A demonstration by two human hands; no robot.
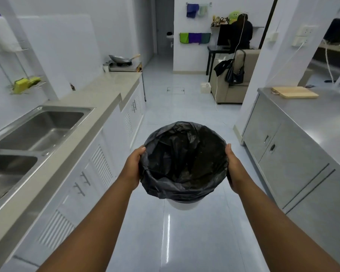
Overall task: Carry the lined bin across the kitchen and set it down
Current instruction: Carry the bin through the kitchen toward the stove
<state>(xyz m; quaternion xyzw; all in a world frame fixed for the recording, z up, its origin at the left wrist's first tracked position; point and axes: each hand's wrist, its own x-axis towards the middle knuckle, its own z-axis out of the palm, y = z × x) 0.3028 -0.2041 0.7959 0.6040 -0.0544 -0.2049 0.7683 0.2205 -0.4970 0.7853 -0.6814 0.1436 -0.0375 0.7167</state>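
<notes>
While both bare arms reach forward down the kitchen aisle, the left hand (133, 169) is curled against the left side of the round white plastic bin (182, 205), its thumb hooked over the rim and its fingers hidden behind the bag. The right hand (234, 169) mirrors it on the opposite side, pressed flat against the liner with the thumb along the top edge; its fingers are also out of sight. Between the two hands the bin is held in the air above the glossy pale tiled floor (171, 242), touching nothing else.

A crinkled black plastic bag (183, 154) lines the bin, folded down over the rim so that only a narrow band of white wall shows below it. The bag's inside looks dark and creased, with small pale specks; nothing else can be made out in it.

The bin stands upright, its long axis vertical and its round mouth opening up toward the camera.

To the left runs a beige stone surface (98, 91) with a stainless steel double sink (37, 130). To the right stands a stainless steel cabinet surface (312, 114) carrying a light wooden cutting board (294, 92).
</notes>
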